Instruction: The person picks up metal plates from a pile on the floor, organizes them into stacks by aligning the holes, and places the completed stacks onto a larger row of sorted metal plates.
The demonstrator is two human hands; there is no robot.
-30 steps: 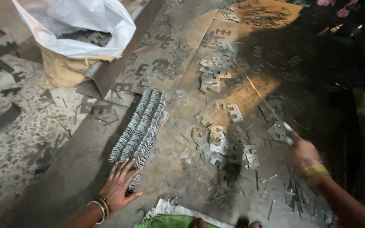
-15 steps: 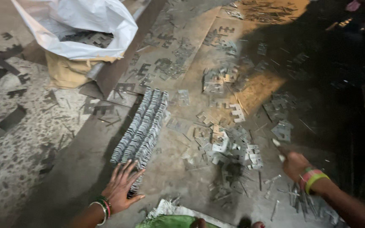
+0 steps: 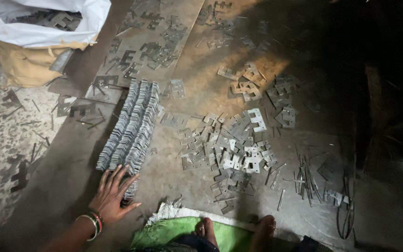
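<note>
Pressing down with fingers spread, the left hand [image 3: 113, 193] lies flat against the near end of a long packed row of metal plates [image 3: 131, 126]; the grip is open, nothing is pinched, and the fingertips touch the last plates of the row. On this wrist there are coloured bangles [image 3: 93, 223]. The right hand is not in the picture, so its grip cannot be told. The row of thin grey plates stands on edge and runs away from the hand over a large flat metal sheet [image 3: 71, 163] that lies on the floor. Just to the right of the row, a loose heap of notched plates [image 3: 229, 149] is scattered on the sheet, some lying over each other. Further right, near the heap but apart from it, there is a small bundle of thin metal strips [image 3: 304, 179]. Beyond the heap, more small groups of the same plates [image 3: 246, 84] lie in a patch of warm light. At the bottom edge, the person's bare feet [image 3: 234, 231] rest on a green cloth [image 3: 173, 231]. In the far left corner a white sack [image 3: 43, 28] stands open with dark plates inside, and the speckled stone floor [image 3: 5, 140] beside the sheet carries some stray pieces.
</note>
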